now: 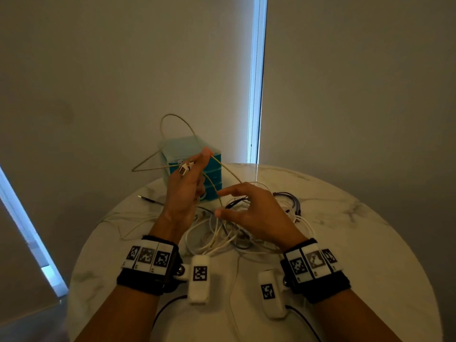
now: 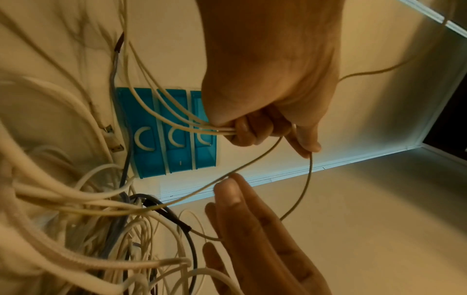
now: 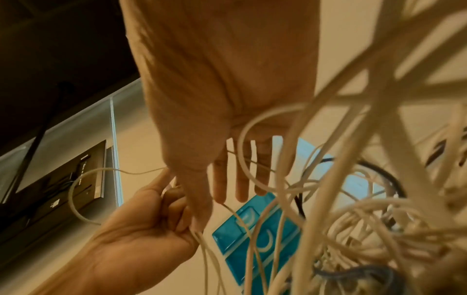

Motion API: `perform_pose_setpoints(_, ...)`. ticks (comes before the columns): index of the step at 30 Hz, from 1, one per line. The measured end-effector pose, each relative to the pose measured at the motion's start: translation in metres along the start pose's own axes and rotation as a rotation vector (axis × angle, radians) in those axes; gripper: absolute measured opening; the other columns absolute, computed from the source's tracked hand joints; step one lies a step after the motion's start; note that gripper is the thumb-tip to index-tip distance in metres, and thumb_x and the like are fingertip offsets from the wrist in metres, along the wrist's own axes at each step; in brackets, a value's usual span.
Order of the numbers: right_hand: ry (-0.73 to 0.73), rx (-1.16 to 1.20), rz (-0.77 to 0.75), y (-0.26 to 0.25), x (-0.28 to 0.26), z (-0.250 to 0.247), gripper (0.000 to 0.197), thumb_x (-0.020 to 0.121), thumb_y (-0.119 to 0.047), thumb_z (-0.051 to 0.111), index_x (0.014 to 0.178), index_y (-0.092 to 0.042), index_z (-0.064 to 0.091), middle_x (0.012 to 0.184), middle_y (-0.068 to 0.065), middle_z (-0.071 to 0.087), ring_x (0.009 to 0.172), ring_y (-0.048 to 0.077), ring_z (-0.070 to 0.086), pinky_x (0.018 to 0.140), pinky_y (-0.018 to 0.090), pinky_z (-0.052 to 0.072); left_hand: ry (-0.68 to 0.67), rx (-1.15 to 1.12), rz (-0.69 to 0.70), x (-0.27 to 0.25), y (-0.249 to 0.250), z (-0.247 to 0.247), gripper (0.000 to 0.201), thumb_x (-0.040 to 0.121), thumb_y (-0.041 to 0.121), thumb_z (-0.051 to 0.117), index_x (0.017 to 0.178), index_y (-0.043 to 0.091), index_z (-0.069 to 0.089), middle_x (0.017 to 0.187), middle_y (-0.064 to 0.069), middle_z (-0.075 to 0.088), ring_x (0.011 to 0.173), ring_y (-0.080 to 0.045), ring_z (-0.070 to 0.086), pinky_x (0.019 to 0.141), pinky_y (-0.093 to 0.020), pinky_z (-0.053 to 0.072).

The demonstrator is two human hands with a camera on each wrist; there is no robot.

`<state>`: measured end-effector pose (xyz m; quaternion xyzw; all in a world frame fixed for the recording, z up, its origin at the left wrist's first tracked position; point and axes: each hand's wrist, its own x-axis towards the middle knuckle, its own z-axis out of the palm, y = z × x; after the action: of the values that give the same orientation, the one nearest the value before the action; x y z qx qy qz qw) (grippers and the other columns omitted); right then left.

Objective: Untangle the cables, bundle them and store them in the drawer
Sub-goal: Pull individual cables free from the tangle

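A tangle of white and dark cables [image 1: 237,230] covers the middle of the counter [image 1: 345,243], between the hands and the blue drawer unit [image 1: 195,169] at the far edge. A beige cable [image 1: 172,124] loops over the unit and crosses in front of its drawer fronts. Bare counter lies to the right of the tangle and on the near left.

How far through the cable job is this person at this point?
Early. Nothing looks finished: no bundle shows, and the teal drawer unit has all its drawers shut. In hand: the left hand grips loops of one beige cable, while the right hand, fingers straight, reaches toward it. Left: the tangled pile on the table, bundling, storing.
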<state>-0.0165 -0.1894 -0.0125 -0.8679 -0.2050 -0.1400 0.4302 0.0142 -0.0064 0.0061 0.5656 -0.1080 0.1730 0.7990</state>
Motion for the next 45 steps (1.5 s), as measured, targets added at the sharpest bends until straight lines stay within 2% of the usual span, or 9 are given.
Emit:
perform_pose_setpoints(5,0.164,0.041,0.077,0.001,0.006,0.001,0.037,0.086,-0.045,0.088,0.118,-0.032,0.076,0.104,-0.015,0.075,0.085,0.001,0.071,0.076,0.017,0.056,-0.103,0.030,0.029,-0.003,0.000,0.004,0.016,0.097,0.043,0.073,0.096,0.030,0.081,0.063,0.006,0.039,0.055,-0.008,0.028,0.053,-0.028,0.022)
perform_pose_setpoints(9,0.092,-0.009,0.035,0.004,0.005,0.004,0.016,0.095,-0.041,0.080,0.106,-0.031,0.084,0.087,-0.015,0.080,0.081,-0.002,0.072,0.078,0.021,0.056,-0.118,0.062,0.001,-0.004,0.000,0.004,0.027,0.094,0.050,0.074,0.107,0.027,0.082,0.067,0.004,0.037,0.059,-0.010,0.028,0.054,-0.028,0.022)
perform_pose_setpoints(12,0.363,0.148,0.044,0.004,0.005,-0.009,0.011,0.097,-0.038,0.078,0.103,-0.030,0.083,0.085,-0.015,0.079,0.078,0.001,0.075,0.077,0.024,0.060,-0.144,0.204,-0.038,-0.001,-0.002,-0.001,0.040,0.091,0.055,0.077,0.121,0.028,0.080,0.079,0.015,0.066,0.071,-0.004,0.059,0.068,-0.025,0.047)
perform_pose_setpoints(14,0.553,0.301,0.046,0.001,0.003,-0.021,0.012,0.097,-0.035,0.078,0.105,-0.027,0.082,0.088,-0.011,0.080,0.079,0.005,0.077,0.077,0.025,0.061,-0.232,0.357,-0.071,-0.002,-0.002,-0.004,0.032,0.091,0.052,0.079,0.115,0.032,0.083,0.105,0.014,0.080,0.102,-0.005,0.074,0.089,-0.031,0.054)
perform_pose_setpoints(20,0.673,0.790,0.134,-0.003,0.002,-0.035,0.022,0.093,-0.022,0.084,0.109,-0.007,0.079,0.091,0.007,0.083,0.086,0.020,0.082,0.084,0.028,0.065,-0.505,0.688,-0.136,-0.009,-0.002,-0.003,0.027,0.088,0.051,0.079,0.099,0.028,0.087,0.103,0.015,0.082,0.099,-0.003,0.075,0.094,-0.029,0.056)
perform_pose_setpoints(28,0.541,0.906,0.141,0.001,0.004,-0.037,0.029,0.097,-0.021,0.078,0.122,-0.008,0.073,0.108,0.006,0.082,0.098,0.020,0.081,0.081,0.027,0.064,-0.411,0.679,-0.005,-0.010,-0.002,0.002,0.012,0.094,0.041,0.079,0.095,0.031,0.085,0.095,0.014,0.081,0.093,-0.004,0.074,0.090,-0.030,0.058)
perform_pose_setpoints(34,0.253,0.451,0.110,0.005,0.002,-0.018,0.015,0.092,-0.024,0.085,0.105,-0.020,0.080,0.100,-0.006,0.080,0.085,0.008,0.076,0.071,0.022,0.059,-0.228,0.549,0.071,-0.009,0.000,0.003,0.012,0.100,0.033,0.072,0.097,0.032,0.084,0.100,0.020,0.080,0.098,0.005,0.071,0.086,-0.022,0.051)
perform_pose_setpoints(39,0.031,0.072,0.104,0.004,0.001,-0.009,0.029,0.087,-0.055,0.082,0.107,-0.034,0.080,0.092,-0.016,0.077,0.083,-0.005,0.070,0.065,0.008,0.050,-0.152,0.394,0.049,-0.007,0.005,-0.001,0.021,0.102,0.046,0.068,0.114,0.036,0.082,0.118,0.019,0.078,0.117,-0.002,0.069,0.109,-0.043,0.054)
perform_pose_setpoints(45,0.075,0.208,0.067,0.003,0.001,-0.009,0.015,0.092,-0.044,0.083,0.102,-0.033,0.084,0.095,-0.012,0.081,0.084,0.010,0.074,0.080,0.034,0.064,-0.116,0.419,0.026,-0.005,0.006,-0.003,0.028,0.099,0.058,0.066,0.113,0.040,0.082,0.121,0.018,0.076,0.119,-0.005,0.067,0.106,-0.041,0.053)
